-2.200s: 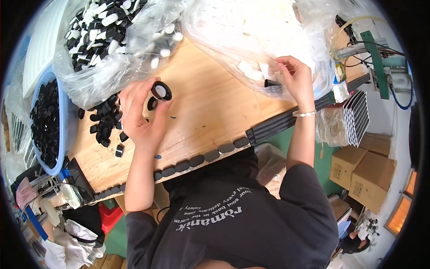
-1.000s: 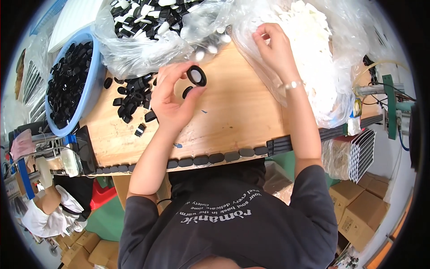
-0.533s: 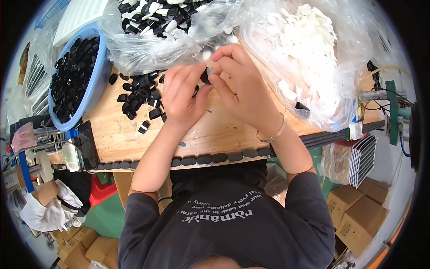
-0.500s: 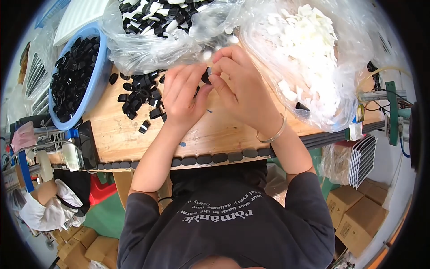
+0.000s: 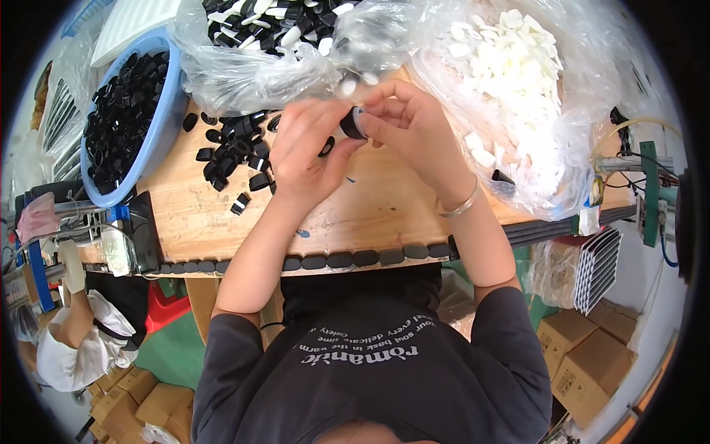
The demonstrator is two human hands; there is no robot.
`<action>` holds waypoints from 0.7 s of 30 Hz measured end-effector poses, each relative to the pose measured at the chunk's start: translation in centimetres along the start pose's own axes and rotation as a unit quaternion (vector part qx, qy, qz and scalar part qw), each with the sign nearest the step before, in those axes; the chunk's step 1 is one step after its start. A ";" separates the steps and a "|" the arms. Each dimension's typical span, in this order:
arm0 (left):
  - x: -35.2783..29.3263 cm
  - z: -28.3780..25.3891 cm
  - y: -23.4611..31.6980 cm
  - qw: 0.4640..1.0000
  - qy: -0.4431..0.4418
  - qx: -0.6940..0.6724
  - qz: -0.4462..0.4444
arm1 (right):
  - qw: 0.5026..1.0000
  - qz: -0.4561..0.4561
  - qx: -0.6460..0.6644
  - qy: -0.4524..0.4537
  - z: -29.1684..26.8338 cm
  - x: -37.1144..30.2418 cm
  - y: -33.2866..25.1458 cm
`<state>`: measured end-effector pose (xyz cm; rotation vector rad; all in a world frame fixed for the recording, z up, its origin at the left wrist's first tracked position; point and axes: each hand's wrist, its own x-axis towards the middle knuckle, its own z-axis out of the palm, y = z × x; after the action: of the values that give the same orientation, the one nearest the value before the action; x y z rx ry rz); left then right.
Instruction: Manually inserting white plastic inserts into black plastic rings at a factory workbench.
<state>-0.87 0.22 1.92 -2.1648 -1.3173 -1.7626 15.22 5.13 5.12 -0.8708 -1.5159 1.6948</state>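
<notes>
my left hand [image 5: 305,148] is clamping a black ring [image 5: 350,124] between thumb and fingers, and i am keeping it raised above the wooden table [image 5: 384,214], in front of my chest. a pale piece [image 5: 359,118] is showing at the ring's right side. my right hand [image 5: 414,129] is meeting it there, the thumb pressing close against that side and the fingers curling above; whether those fingertips are pinching the pale piece or only pushing on it, i cannot tell. a second black ring [image 5: 326,146] is showing in the gap between my left thumb and fingers, and i cannot tell whether my curled fingers are gripping it. a bracelet [image 5: 463,206] is circling my right wrist. to the left of my left hand, loose black rings [image 5: 235,144] are lying in a scattered heap on the table, and beyond them a blue tub [image 5: 171,96] is holding many small black pieces [image 5: 126,111]. ahead of my hands, a clear plastic bag [image 5: 251,80] is lying open around mixed black and white pieces [image 5: 288,29]. to the right, another clear bag [image 5: 569,203] is spreading around a pile of white pieces [image 5: 518,96], with one dark piece [image 5: 503,180] lying near its lower edge. dark oval pads [image 5: 339,260] are lining the table's near edge
</notes>
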 end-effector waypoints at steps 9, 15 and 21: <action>-0.6 0.6 0.2 1.000 -0.013 -0.001 -0.012 | 0.996 0.046 0.021 -0.079 -0.9 1.3 1.0; 0.3 0.5 -1.3 0.998 -0.014 0.000 -0.057 | 0.995 0.033 0.098 0.007 0.5 1.7 0.8; -0.5 0.5 -0.6 0.979 -0.008 -0.096 -0.178 | 0.995 -0.091 0.005 0.047 0.5 1.3 1.8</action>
<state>-0.90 0.58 1.09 -2.1448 -1.6928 -2.0799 14.04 5.81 3.32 -0.7716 -1.4765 1.5080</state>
